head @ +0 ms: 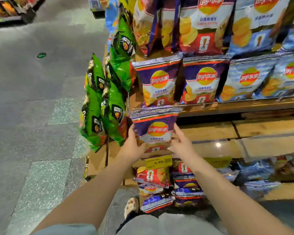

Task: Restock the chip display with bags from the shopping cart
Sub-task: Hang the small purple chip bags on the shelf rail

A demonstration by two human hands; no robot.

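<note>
Tiered wooden chip display [227, 107]: upper rows faced with upright purple and blue bags, labels outward for shoppers, while the shelf board at hand level lies largely bare to the right, evidently the gap being filled. Loose purple bags [168, 187] heaped low beneath the yellow price tag [158, 161], likely the supply; no cart visible. Purple bag [155, 131] held upright at the left end of that bare board, just below the stocked row: left hand [131, 146] gripping its left edge, right hand [181, 144] steadying its right edge with fingers spread, presumably to square it before release.
</note>
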